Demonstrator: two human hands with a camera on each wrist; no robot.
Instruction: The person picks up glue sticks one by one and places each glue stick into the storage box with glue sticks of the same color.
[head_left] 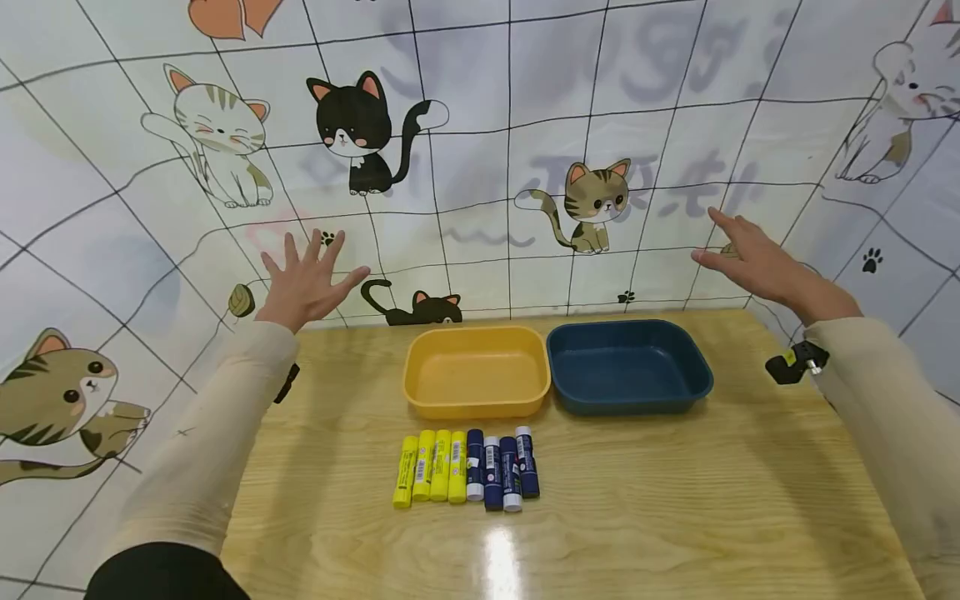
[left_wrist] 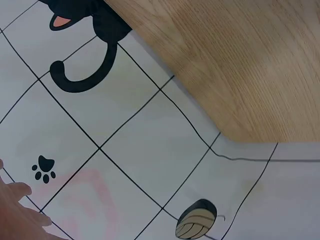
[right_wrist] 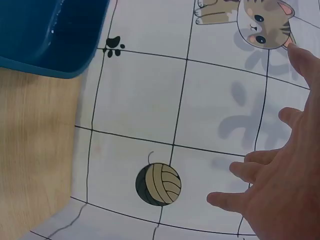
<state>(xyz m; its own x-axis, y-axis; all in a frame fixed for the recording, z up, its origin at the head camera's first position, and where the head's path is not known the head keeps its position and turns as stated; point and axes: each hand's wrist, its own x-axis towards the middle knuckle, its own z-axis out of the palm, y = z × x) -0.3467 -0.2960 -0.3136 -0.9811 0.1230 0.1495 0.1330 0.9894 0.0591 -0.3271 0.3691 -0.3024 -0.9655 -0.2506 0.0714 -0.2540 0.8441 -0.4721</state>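
Observation:
My left hand (head_left: 303,283) is raised beyond the table's far left corner, its fingers spread and holding nothing. On the far right, my right hand (head_left: 761,265) is up in the air too, with straight fingers and nothing in them. Between and below the hands lie several yellow glue sticks (head_left: 440,465) and several dark blue glue sticks (head_left: 492,467), side by side in one row. Behind the row a yellow tray (head_left: 477,371) stands against a dark blue tray (head_left: 628,367), and both look bare inside. In the right wrist view, the blue tray (right_wrist: 75,35) shows at the upper left.
A wood-grain table (head_left: 675,508) carries everything. White sheeting (head_left: 480,167) with cat drawings and grid lines closes in the back and both sides. The table's rounded corner (left_wrist: 227,132) shows in the left wrist view.

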